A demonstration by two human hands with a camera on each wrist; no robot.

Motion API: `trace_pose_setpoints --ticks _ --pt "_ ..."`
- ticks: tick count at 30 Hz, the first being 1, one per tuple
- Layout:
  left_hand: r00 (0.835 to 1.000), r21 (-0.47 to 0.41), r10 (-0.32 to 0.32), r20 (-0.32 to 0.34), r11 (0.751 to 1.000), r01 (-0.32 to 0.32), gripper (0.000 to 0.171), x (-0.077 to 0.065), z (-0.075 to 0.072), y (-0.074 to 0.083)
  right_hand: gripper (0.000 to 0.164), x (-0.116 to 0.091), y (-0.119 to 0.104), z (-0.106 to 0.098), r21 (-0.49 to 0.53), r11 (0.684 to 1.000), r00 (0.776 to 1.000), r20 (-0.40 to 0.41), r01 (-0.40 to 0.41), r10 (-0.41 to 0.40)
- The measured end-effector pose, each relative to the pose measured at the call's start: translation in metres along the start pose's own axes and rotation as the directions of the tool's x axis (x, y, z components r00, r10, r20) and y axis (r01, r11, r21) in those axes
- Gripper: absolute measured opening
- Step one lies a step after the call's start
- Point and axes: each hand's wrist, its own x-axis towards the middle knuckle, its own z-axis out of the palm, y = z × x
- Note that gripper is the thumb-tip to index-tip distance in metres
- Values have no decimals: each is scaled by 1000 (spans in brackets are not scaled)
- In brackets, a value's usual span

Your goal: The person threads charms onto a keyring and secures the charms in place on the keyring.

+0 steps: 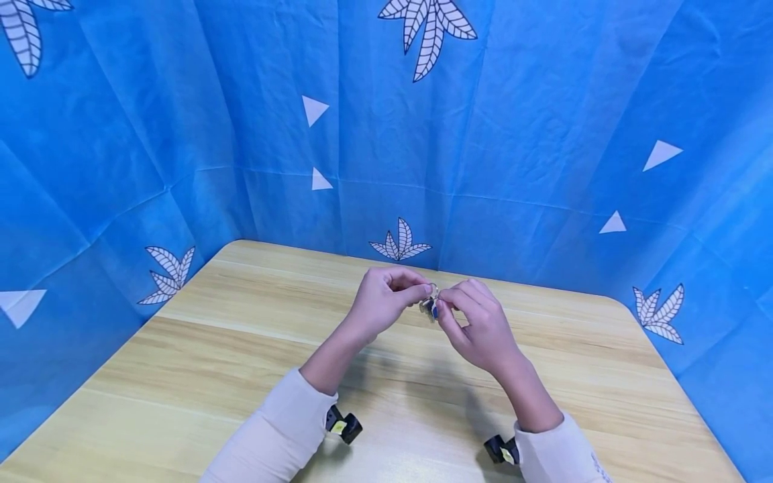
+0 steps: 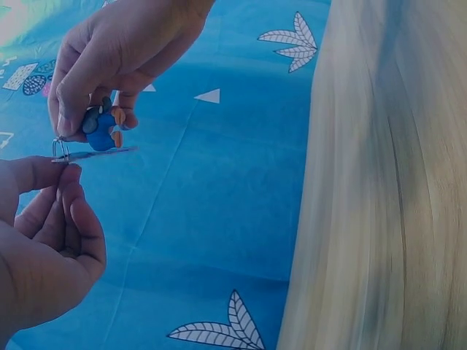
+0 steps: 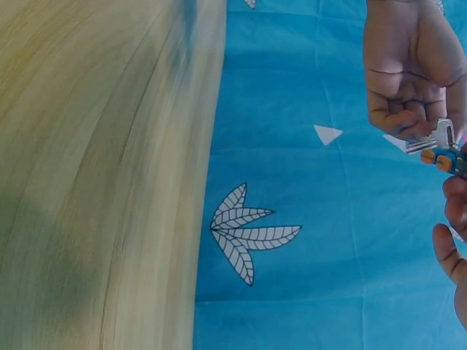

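Above the table, both hands meet at a small key ring (image 1: 434, 288). Thumb and forefinger of the left hand (image 1: 382, 302) pinch it from the left. From the right, the right hand (image 1: 477, 322) pinches it with thumb and fingertips. A blue figure charm (image 2: 101, 131) with orange feet hangs beneath the right hand's fingers in the left wrist view. Alongside it, a thin flat metal piece (image 2: 109, 152), key-like, sticks out from the left fingertips. The right wrist view shows silvery slotted metal (image 3: 443, 134) at the left fingers. The fingers partly hide the ring.
A light wood-grain table (image 1: 241, 349) with rounded far corners lies below the hands. Blue cloth (image 1: 386, 134) printed with white leaves and triangles hangs behind it and on both sides. Black wrist devices (image 1: 345, 425) sit at both light sleeves.
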Motion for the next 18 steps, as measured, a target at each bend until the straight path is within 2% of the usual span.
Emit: trace_pose_setpoints --ticks 8,18 --pt "1000 -36 -17 -13 999 16 10 0 0 -1 16 -1 -1 1 1 1000 1000 24 -6 6" --pt "1000 -31 -6 -17 999 5 11 0 1 0 15 -2 -1 2 1 1000 999 39 -11 11"
